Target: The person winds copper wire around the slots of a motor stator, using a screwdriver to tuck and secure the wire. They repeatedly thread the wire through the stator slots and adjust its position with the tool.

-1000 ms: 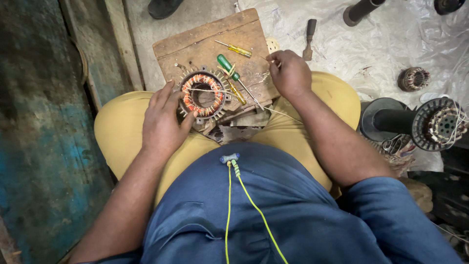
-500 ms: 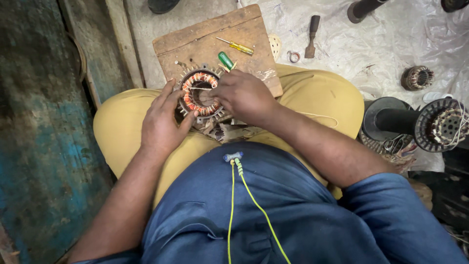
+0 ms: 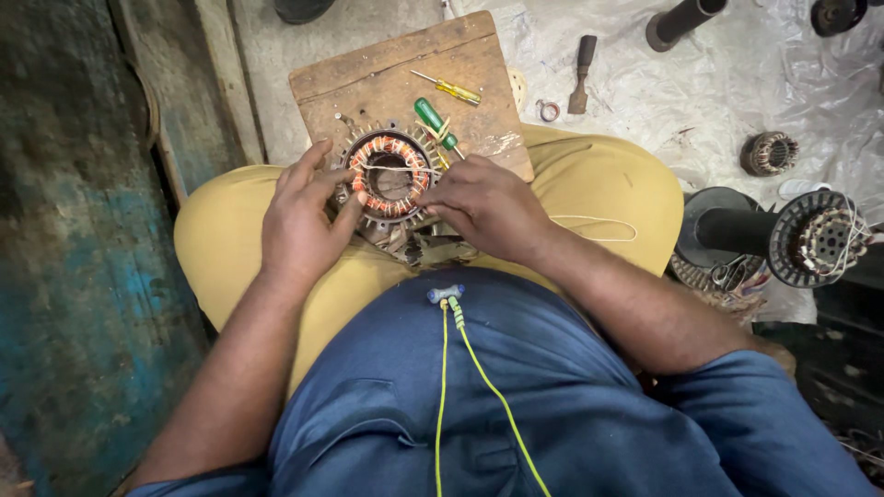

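A: What sits left of the grip?

B: The left hand (image 3: pixel 299 216), fingers spread open, rests flat against the rim of a round steel stator wound with copper-orange coils (image 3: pixel 391 173), steadying it on the person's lap at the near edge of a worn brown wooden board (image 3: pixel 387 78).

A: And the right?

B: The right hand (image 3: pixel 483 204) is curled at the stator's other side; whether its grip is closed on the thin pale wire (image 3: pixel 396 168) across the bore, I cannot tell. Just beyond it lies a green-handled screwdriver (image 3: pixel 433 118).

A: How will it handle?

B: Likely heavy and rigid; the windings look delicate, so hold the outer steel rim.
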